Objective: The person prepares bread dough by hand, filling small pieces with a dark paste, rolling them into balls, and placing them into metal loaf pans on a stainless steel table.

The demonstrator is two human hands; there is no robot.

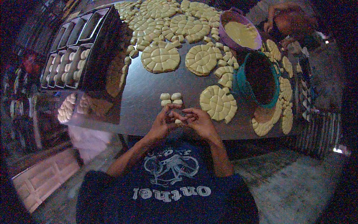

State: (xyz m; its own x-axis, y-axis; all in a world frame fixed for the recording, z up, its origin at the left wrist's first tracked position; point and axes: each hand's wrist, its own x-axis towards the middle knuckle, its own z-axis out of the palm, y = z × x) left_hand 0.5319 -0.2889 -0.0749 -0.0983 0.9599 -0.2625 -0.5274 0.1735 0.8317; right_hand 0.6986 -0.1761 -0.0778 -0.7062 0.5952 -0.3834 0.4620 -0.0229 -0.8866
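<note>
My left hand [164, 121] and my right hand [201, 123] meet over the near edge of the table, fingers curled and fingertips almost touching. A small pale dough piece [178, 121] shows between them, with part of it hidden by the fingers. Just beyond my hands lie several small rounded dough pieces [165, 96], set close together in two short rows. To the right of my right hand rests a flat dough round [218, 103], scored into wedges and blocks. Two more scored rounds, a left one [160, 56] and a right one [203, 59], lie farther back.
Many more divided rounds [188, 28] cover the far table [143, 87]. At right stand a teal tub [239, 80] and a purple basin [223, 31] with a pale yellow substance. Black loaf tins [80, 48], some holding dough balls, stand at left. Another person's arm [274, 15] shows far right.
</note>
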